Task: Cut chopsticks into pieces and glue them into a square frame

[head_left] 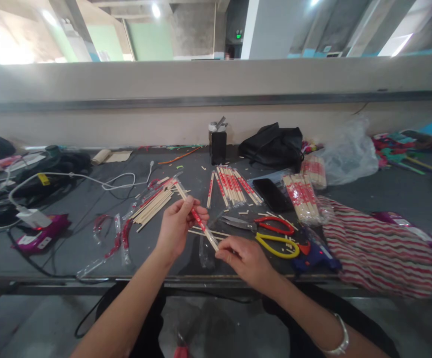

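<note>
Both grips closed on one sleeved stick packet (198, 219): left hand (173, 226) pinching its upper part, right hand (251, 258) its lower end, packet slanting above the worktop (189, 171). Sleeved: the held packet, a fanned row (232, 184) beyond it, and bundles (302, 198) beside the phone (272, 194). Unsleeved: a pile of bare sticks (154, 209), left; limp sleeves (117, 237) lie nearby. Bare sticks suggest sleeving is incomplete; exact count unclear. Scissors (273, 222) lie unheld.

From the wearer's head, the one view faces forward and down, close above the near edge of the dark table (186, 166), spanning it left to right and reaching past the far low wall (126, 79)
</note>
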`<state>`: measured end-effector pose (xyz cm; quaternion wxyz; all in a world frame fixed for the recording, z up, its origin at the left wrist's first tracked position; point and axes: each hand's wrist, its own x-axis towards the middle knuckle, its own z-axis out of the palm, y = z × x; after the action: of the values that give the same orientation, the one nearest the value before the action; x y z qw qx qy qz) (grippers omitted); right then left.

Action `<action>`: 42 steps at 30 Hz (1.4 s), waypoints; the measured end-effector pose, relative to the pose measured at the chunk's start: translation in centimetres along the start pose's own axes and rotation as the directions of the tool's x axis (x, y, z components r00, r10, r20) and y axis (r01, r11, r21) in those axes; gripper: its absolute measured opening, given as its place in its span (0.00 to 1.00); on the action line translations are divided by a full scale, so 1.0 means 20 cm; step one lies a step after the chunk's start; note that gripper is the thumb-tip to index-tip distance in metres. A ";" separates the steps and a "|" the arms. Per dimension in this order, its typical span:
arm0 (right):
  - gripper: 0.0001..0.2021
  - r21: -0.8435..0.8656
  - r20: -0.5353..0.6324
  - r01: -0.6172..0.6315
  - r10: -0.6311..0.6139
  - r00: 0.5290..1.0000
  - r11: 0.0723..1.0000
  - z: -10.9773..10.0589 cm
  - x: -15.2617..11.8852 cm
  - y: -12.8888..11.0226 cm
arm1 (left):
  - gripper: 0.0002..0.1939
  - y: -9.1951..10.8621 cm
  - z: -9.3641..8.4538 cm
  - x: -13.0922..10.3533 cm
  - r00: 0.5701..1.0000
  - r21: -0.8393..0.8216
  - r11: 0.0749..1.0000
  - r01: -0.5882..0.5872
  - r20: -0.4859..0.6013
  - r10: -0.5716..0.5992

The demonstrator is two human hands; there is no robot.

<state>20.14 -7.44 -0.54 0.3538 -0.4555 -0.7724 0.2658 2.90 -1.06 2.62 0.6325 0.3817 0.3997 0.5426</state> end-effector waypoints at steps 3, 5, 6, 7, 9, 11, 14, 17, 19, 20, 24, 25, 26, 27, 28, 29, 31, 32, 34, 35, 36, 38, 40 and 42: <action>0.13 -0.146 -0.041 0.120 -0.128 0.991 0.982 0.05 -0.03 0.00 | 0.17 -0.03 0.04 -0.03 0.999 -0.017 0.999 0.035 0.035 -0.035; 0.14 -0.205 -0.090 0.130 -0.151 0.984 0.970 0.07 -0.04 0.00 | 0.17 -0.06 0.08 -0.06 0.995 -0.027 0.997 0.073 0.073 -0.071; 0.15 -0.228 -0.116 0.124 -0.154 0.981 0.966 0.09 -0.04 0.01 | 0.17 -0.08 0.10 -0.08 0.992 -0.032 0.995 0.092 0.090 -0.089; 0.14 -0.248 -0.137 0.109 -0.146 0.980 0.963 0.09 -0.04 0.02 | 0.17 -0.10 0.12 -0.09 0.991 -0.037 0.994 0.100 0.096 -0.096; 0.12 -0.274 -0.153 0.038 -0.082 0.985 0.961 0.10 -0.04 0.05 | 0.17 -0.13 0.16 -0.13 0.992 -0.003 0.997 0.072 0.107 -0.071; 0.09 -0.255 -0.092 -0.033 0.010 0.996 0.966 0.07 -0.02 0.06 | 0.16 -0.16 0.18 -0.16 0.993 0.097 0.995 -0.013 0.120 0.002; 0.07 -0.067 0.195 -0.013 0.026 0.980 0.998 -0.06 0.00 0.06 | 0.17 -0.18 0.19 -0.18 0.989 0.240 0.969 -0.061 0.147 0.026; 0.08 0.153 0.105 -0.107 0.092 0.990 0.982 -0.23 0.02 0.05 | 0.18 -0.17 0.16 -0.18 0.974 0.320 0.947 0.029 0.205 -0.099; 0.10 0.359 -0.129 -0.169 0.228 0.965 0.918 -0.32 0.03 0.07 | 0.19 -0.16 0.14 -0.17 0.951 0.395 0.917 0.044 0.264 -0.160; 0.12 0.454 -0.198 -0.168 0.283 0.938 0.875 -0.35 0.04 0.09 | 0.19 -0.16 0.13 -0.16 0.941 0.433 0.901 0.038 0.289 -0.178; 0.17 0.653 -0.239 -0.120 0.354 0.904 0.748 -0.35 0.04 0.16 | 0.20 -0.17 0.12 -0.17 0.882 0.555 0.832 0.015 0.384 -0.272; 0.16 0.663 -0.237 -0.120 0.360 0.902 0.738 -0.33 0.04 0.16 | 0.20 -0.17 0.13 -0.17 0.874 0.576 0.817 0.015 0.390 -0.291; 0.15 0.664 -0.242 -0.126 0.372 0.896 0.737 -0.32 0.04 0.16 | 0.20 -0.16 0.14 -0.18 0.868 0.594 0.805 0.014 0.393 -0.305; 0.14 0.659 -0.258 -0.133 0.389 0.884 0.740 -0.31 0.04 0.16 | 0.20 -0.16 0.14 -0.18 0.866 0.605 0.796 0.010 0.393 -0.310; 0.14 0.653 -0.284 -0.139 0.411 0.866 0.744 -0.30 0.04 0.15 | 0.19 -0.14 0.15 -0.18 0.865 0.613 0.790 0.003 0.394 -0.310; 0.13 0.651 -0.316 -0.140 0.434 0.844 0.746 -0.30 0.04 0.14 | 0.19 -0.13 0.15 -0.18 0.863 0.621 0.784 -0.009 0.401 -0.308; 0.12 0.669 -0.381 -0.118 0.475 0.793 0.734 -0.32 0.05 0.13 | 0.18 -0.08 0.13 -0.17 0.858 0.643 0.765 -0.047 0.417 -0.298; 0.12 0.687 -0.412 -0.097 0.496 0.764 0.721 -0.34 0.06 0.14 | 0.18 -0.04 0.11 -0.16 0.857 0.659 0.749 -0.073 0.425 -0.291; 0.11 0.733 -0.474 -0.037 0.549 0.688 0.679 -0.42 0.08 0.19 | 0.17 0.04 0.07 -0.15 0.845 0.696 0.706 -0.134 0.452 -0.286; 0.11 0.760 -0.512 0.012 0.586 0.628 0.650 -0.48 0.08 0.22 | 0.17 0.08 0.05 -0.15 0.827 0.712 0.682 -0.170 0.479 -0.294; 0.12 0.788 -0.535 0.064 0.629 0.564 0.613 -0.54 0.07 0.26 | 0.17 0.12 0.02 -0.15 0.794 0.723 0.658 -0.209 0.518 -0.317; 0.14 0.836 -0.518 0.115 0.703 0.487 0.536 -0.66 0.05 0.34 | 0.16 0.17 -0.01 -0.18 0.679 0.726 0.622 -0.294 0.617 -0.399; 0.11 0.845 -0.510 0.125 0.713 0.481 0.520 -0.73 0.02 0.39 | 0.14 0.17 -0.01 -0.22 0.480 0.682 0.634 -0.364 0.721 -0.500; 0.11 0.860 -0.489 0.143 0.709 0.508 0.491 -0.74 0.01 0.41 | 0.11 0.09 0.01 -0.27 0.330 0.621 0.637 -0.456 0.783 -0.527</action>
<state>36.00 -2.39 2.49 0.7730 -0.4395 -0.1923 0.4152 1.99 -6.17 4.83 0.5230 0.8380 0.1530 -0.0293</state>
